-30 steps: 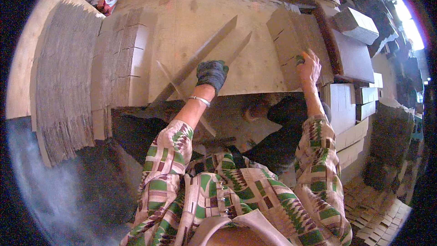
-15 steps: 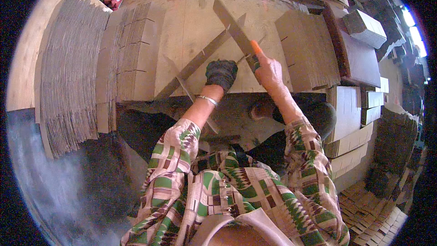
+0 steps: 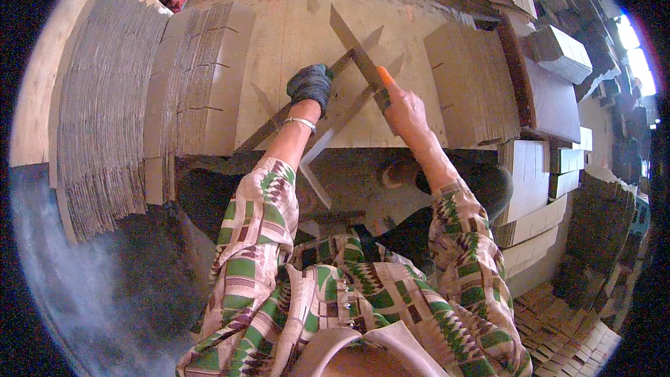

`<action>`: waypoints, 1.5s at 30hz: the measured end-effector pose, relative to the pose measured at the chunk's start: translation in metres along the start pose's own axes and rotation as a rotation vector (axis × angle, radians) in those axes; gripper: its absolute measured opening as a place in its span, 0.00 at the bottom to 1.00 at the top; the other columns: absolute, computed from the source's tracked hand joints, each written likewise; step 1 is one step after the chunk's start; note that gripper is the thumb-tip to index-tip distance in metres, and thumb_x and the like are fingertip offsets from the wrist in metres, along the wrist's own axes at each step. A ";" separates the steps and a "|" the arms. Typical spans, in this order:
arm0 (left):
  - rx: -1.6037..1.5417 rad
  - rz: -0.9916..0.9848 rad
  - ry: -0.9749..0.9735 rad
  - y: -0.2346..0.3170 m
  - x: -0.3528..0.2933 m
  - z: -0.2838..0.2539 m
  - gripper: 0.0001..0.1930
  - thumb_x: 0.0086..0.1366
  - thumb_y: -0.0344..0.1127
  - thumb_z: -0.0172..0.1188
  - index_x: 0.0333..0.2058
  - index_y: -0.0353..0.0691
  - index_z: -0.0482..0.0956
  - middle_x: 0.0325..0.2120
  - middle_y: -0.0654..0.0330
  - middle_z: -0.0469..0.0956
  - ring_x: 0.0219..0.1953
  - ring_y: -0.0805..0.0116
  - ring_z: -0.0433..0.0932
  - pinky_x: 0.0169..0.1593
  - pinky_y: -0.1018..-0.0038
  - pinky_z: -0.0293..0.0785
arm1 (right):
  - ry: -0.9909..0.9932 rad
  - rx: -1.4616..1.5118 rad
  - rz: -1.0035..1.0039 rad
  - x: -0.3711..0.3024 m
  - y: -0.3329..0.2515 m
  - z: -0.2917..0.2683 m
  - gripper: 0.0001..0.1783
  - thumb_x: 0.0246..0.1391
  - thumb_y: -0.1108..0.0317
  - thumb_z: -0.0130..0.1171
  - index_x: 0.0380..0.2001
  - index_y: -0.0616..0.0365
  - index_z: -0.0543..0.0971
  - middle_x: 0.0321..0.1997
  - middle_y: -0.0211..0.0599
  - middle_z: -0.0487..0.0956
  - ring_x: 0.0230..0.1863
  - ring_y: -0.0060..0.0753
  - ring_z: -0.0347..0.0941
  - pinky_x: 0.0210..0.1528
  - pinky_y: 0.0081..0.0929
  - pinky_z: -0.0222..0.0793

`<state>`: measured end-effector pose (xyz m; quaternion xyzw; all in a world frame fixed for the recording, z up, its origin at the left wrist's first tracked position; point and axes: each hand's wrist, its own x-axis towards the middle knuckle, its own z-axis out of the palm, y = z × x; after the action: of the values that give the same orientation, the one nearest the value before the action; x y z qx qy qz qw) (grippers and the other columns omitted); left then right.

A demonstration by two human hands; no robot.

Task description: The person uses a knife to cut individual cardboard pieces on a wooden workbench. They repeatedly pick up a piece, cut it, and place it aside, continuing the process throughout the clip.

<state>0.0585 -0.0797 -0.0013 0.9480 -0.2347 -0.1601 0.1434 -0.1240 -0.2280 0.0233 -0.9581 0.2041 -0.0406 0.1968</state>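
My left hand [image 3: 309,87], in a dark glove, is closed around a long brown cardboard strip that slants from lower left to upper right over the wooden board. My right hand [image 3: 405,109] is bare but for an orange cover on one finger. It grips the lower end of another cardboard strip [image 3: 351,43], which points up and left. This strip crosses the left hand's strip near its upper end; whether they interlock I cannot tell. Beneath them, another strip [image 3: 347,109] slants across the board, and a pale strip [image 3: 317,185] hangs past the front edge.
On the left of the wooden board [image 3: 279,0] stand long rows of stacked cardboard [image 3: 105,112] and slotted pieces [image 3: 202,77]. Another cardboard stack [image 3: 474,84] lies on the right. Beyond it are a dark red-brown surface [image 3: 551,94], a pale bundle [image 3: 560,52] and piled slotted cardboard [image 3: 527,174].
My left hand has moved left and slightly away from me, onto the slanting strip. The right hand's strip has shifted slightly. A lower strip now shows more fully between my hands.
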 end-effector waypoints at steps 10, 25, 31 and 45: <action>0.030 -0.010 0.096 -0.005 0.012 0.016 0.17 0.65 0.46 0.49 0.40 0.48 0.86 0.41 0.50 0.83 0.43 0.45 0.83 0.45 0.52 0.79 | -0.018 -0.108 -0.031 -0.003 -0.004 -0.014 0.40 0.56 0.71 0.56 0.70 0.32 0.58 0.26 0.48 0.82 0.31 0.57 0.81 0.31 0.53 0.75; -0.020 0.125 0.229 -0.002 0.000 0.012 0.20 0.66 0.51 0.51 0.42 0.44 0.83 0.42 0.47 0.82 0.45 0.45 0.81 0.49 0.52 0.76 | -0.126 -0.157 -0.019 0.024 -0.012 -0.018 0.41 0.52 0.72 0.57 0.69 0.36 0.62 0.33 0.51 0.83 0.38 0.58 0.80 0.38 0.51 0.74; -0.064 0.485 0.252 0.018 -0.060 0.023 0.25 0.64 0.58 0.56 0.48 0.44 0.81 0.49 0.50 0.80 0.52 0.49 0.76 0.56 0.54 0.70 | -0.152 -0.212 -0.008 0.021 0.006 -0.026 0.39 0.52 0.70 0.58 0.68 0.36 0.64 0.34 0.53 0.83 0.38 0.59 0.80 0.39 0.51 0.74; 0.110 0.386 -0.068 0.022 -0.066 0.058 0.18 0.70 0.46 0.43 0.39 0.46 0.82 0.38 0.48 0.84 0.40 0.46 0.84 0.42 0.49 0.79 | -0.019 -0.233 -0.112 0.025 0.006 0.001 0.31 0.57 0.68 0.55 0.65 0.40 0.65 0.27 0.49 0.83 0.30 0.58 0.81 0.30 0.54 0.76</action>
<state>-0.0265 -0.0773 -0.0306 0.8859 -0.4251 -0.1483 0.1116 -0.1034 -0.2430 0.0194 -0.9847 0.1517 -0.0185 0.0835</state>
